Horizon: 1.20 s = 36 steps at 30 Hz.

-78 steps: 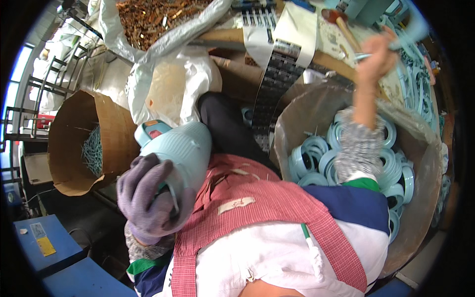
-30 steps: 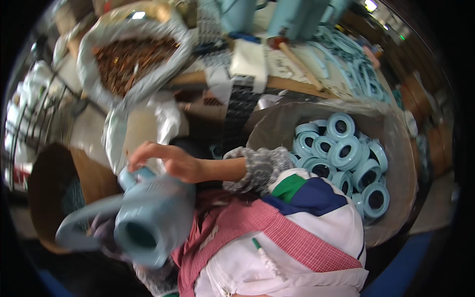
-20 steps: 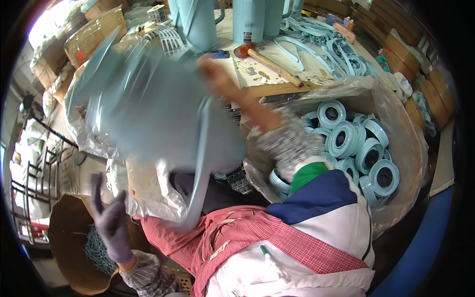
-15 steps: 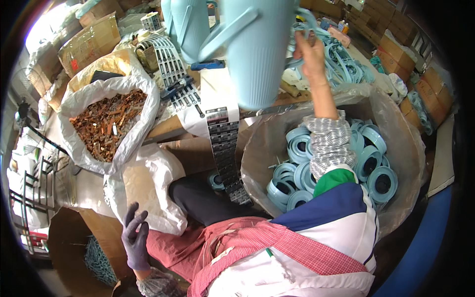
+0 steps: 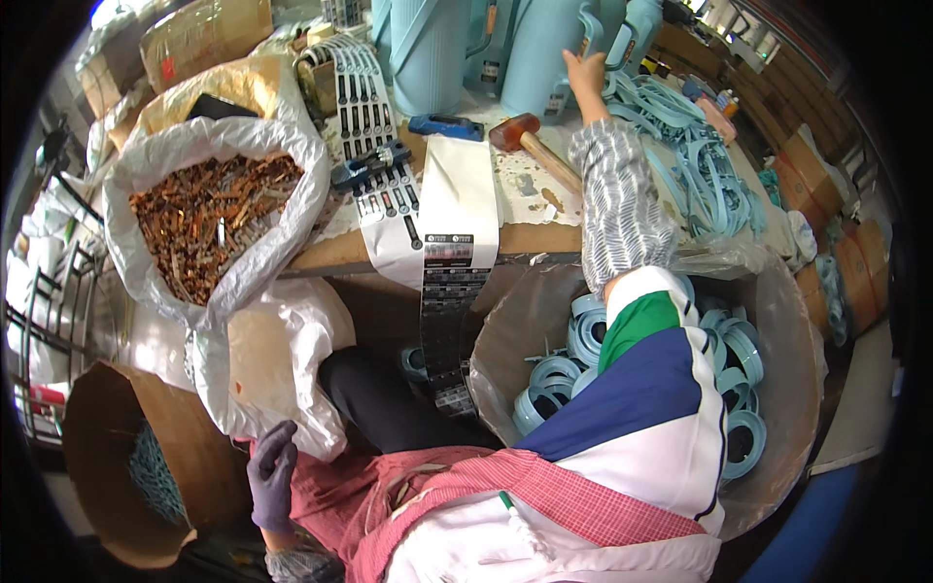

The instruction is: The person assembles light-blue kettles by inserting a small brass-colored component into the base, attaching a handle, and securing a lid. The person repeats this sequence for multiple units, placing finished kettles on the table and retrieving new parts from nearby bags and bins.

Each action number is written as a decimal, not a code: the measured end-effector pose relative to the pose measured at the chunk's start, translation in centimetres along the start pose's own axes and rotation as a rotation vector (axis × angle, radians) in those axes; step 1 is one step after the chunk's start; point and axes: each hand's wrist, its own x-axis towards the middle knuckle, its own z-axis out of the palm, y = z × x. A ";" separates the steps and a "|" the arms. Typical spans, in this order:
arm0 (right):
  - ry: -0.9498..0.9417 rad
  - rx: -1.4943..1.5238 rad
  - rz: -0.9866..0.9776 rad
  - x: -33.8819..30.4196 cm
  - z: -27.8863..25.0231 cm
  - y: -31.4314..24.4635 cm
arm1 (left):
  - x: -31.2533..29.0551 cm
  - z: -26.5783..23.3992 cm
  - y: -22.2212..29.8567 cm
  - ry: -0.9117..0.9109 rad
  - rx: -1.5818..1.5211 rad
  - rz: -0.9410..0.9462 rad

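Observation:
A pale blue ribbed jug (image 5: 533, 63) stands upright on the worktable, with a small dark label low on its side. My bare right hand (image 5: 586, 76) reaches to its handle, thumb and fingers apart; part of the fingers blends with the handle. Other pale blue jugs, one a ribbed jug (image 5: 428, 58), stand beside and behind it. My left hand (image 5: 272, 478), in a grey-purple glove, is held low beside my red checked apron (image 5: 335, 496). Its fingers are loosely bent, with nothing seen in them.
A mallet (image 5: 515, 132), a blue tool (image 5: 445, 126) and label strips (image 5: 452, 282) lie on the table; one strip hangs off its edge. Pale blue straps (image 5: 705, 175) pile up rightward. A lined bin (image 5: 787, 389) holds ring-shaped parts. A white sack (image 5: 306, 194) contains brown scraps.
The jug, held close before me earlier, now stands farther back on the table. My right arm has stretched forward with it. The left hand's fingers have drawn closer together. The view has shifted.

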 end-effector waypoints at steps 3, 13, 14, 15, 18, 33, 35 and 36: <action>0.055 -0.157 -0.382 -4.0 1.1 -2.7 | 0.8 0.9 0.7 -0.028 0.032 0.042; -0.419 0.119 -0.611 -33.8 -8.8 -8.5 | -7.1 -4.7 -7.3 0.357 -0.162 -0.062; -0.429 0.148 -0.578 -33.7 -8.5 -8.3 | -8.9 -5.3 -8.7 0.467 -0.196 -0.096; -0.431 0.136 -0.556 -34.1 -8.4 -8.4 | -11.1 -5.6 -9.8 0.588 -0.186 -0.143; -0.491 0.288 -0.417 -33.1 -6.3 -2.3 | -18.9 -6.7 -16.6 0.978 -0.310 -0.202; -0.592 0.354 -0.924 -39.9 -15.0 -15.9 | -49.2 4.6 -41.6 1.295 0.034 -1.696; -0.721 0.397 -0.791 -40.9 -14.8 -17.1 | -49.5 5.2 -41.8 1.270 0.016 -1.653; -0.764 0.427 -0.728 -41.5 -15.0 -17.5 | -49.4 5.1 -41.6 1.274 0.027 -1.618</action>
